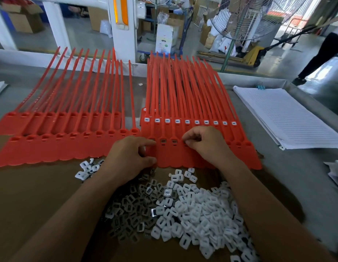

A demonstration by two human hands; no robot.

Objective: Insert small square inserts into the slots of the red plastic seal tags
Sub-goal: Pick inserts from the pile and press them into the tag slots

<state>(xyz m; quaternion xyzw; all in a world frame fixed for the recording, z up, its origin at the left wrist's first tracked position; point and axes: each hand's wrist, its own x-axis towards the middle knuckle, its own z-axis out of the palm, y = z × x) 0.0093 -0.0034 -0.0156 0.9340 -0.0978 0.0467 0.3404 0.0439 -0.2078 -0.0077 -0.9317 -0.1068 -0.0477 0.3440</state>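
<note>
Strips of joined red seal tags lie across the table. The near right strip (245,156) lies under both my hands; three of its slots hold grey inserts (163,141). The strip behind it (187,127) shows a full row of white inserts. My left hand (130,157) grips the left end of the near right strip between thumb and fingers. My right hand (204,144) pinches a small insert at a slot on that strip; the insert is mostly hidden by my fingertips. A heap of loose white and metal square inserts (192,210) lies on brown cardboard in front of me.
Two more red tag strips (51,148) with bare slots lie at the left. A stack of lined white paper (289,118) sits at the right. A few loose inserts (87,169) lie near my left wrist. Beyond the table a person (323,53) walks past a fan.
</note>
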